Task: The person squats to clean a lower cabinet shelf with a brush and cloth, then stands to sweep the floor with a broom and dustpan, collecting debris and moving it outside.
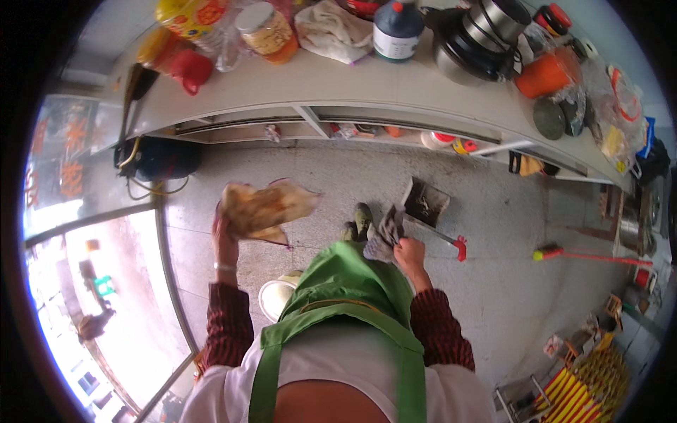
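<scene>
My left hand [226,240] grips a cream cloth with brown stains [270,208], which spreads out blurred to the right of my fingers. In my right hand [410,254] hangs a crumpled grey cloth [386,235], in front of the green apron [344,285] I wear. My shoes [363,217] show on the floor between the two cloths. A long-handled dustpan [426,203] with some debris inside lies just beyond my right hand. Beside the apron on the left stands a pale bucket [276,297], partly hidden by it.
A long counter [328,84] ahead carries jars, a dark bottle [398,31], a black and steel appliance [470,47] and a red mug [191,70]. A dark gas cylinder [166,158] stands under its left end. A red-handled broom [582,256] lies right; a glass door [106,275] is at left.
</scene>
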`<state>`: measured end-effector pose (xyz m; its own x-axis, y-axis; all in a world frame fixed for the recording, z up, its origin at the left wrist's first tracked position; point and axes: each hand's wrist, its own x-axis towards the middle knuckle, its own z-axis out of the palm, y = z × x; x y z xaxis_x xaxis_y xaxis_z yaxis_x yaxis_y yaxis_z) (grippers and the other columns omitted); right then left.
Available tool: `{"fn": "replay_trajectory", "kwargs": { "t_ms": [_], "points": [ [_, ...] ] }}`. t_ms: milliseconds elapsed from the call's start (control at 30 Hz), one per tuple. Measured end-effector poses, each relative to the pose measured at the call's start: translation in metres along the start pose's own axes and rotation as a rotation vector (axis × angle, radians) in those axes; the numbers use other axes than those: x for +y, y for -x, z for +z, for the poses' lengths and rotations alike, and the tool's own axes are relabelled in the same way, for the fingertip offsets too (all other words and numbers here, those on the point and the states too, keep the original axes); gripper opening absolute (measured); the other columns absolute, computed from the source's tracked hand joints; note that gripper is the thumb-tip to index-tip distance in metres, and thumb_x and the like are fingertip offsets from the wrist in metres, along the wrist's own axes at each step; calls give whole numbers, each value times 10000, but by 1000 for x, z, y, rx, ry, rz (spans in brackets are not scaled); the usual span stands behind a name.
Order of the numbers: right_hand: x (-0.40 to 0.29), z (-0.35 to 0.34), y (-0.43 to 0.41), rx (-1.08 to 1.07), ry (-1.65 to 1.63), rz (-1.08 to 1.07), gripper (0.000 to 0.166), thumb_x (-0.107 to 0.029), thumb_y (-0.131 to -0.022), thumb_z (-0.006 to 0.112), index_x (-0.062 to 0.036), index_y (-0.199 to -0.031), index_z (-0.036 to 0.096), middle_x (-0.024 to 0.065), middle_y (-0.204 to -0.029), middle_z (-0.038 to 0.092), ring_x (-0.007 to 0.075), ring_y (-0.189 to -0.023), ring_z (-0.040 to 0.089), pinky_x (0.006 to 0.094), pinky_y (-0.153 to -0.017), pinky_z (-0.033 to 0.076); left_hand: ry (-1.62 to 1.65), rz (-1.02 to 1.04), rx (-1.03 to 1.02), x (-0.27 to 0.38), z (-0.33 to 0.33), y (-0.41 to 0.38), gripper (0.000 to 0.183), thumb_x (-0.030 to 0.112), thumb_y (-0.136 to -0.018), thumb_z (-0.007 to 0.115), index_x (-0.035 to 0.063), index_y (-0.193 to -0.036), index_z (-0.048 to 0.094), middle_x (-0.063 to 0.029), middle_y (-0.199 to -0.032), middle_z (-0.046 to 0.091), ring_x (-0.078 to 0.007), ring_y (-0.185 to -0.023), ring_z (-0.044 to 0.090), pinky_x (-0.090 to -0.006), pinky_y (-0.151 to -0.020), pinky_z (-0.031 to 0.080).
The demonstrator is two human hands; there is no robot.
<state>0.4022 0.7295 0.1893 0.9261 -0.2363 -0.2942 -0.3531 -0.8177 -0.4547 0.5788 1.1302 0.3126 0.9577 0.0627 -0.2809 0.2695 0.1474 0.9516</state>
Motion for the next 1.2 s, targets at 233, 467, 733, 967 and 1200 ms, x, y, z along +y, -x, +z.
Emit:
{"fn": "replay_trajectory", "kwargs": {
  "t_ms": [233, 467, 733, 967, 1200],
  "points": [
    [14, -8, 61, 73, -56, 144, 216, -176, -629, 544, 12, -538, 491, 218, -580, 503, 402, -566, 512, 472, -519, 386, 134, 86, -283, 45, 107, -81, 309, 193, -884, 485, 8, -1131, 496, -47, -1076, 556, -137, -985, 533, -287, -852, 432],
    [18, -2, 97, 76, -10, 207, 166, -150, -650, 535, -33, -537, 500, 142, -617, 531, 339, -606, 527, 462, -574, 367, -570, 446, -432, 122, 158, -237, 429, 275, -842, 545, 60, -1200, 443, -67, -1047, 550, -190, -952, 523, -318, -787, 441],
    [45, -6, 154, 194, -184, 343, 195, -138, -615, 560, -18, -510, 449, 181, -535, 471, 373, -518, 488, 447, -476, 379, -929, 611, -648, 39, 276, -77, 304, 44, -707, 610, 68, -1004, 552, -88, -940, 603, -219, -871, 589, -312, -753, 462],
    [114, -31, 185, 144, -168, 459, 206, -158, -635, 559, -10, -522, 471, 201, -549, 489, 389, -535, 505, 464, -488, 382, -790, 341, -1463, -153, 331, 97, 504, 200, -766, 591, 56, -1221, 427, -174, -1151, 505, -335, -1009, 520, -403, -870, 413],
    [234, -100, 204, 101, -69, 450, 220, -196, -629, 534, 20, -585, 535, 235, -596, 527, 405, -599, 537, 467, -554, 416, -918, 113, -1269, -211, 371, 180, 401, 220, -800, 555, 62, -1163, 484, -168, -1068, 551, -333, -954, 548, -399, -825, 433]
  ]
}}
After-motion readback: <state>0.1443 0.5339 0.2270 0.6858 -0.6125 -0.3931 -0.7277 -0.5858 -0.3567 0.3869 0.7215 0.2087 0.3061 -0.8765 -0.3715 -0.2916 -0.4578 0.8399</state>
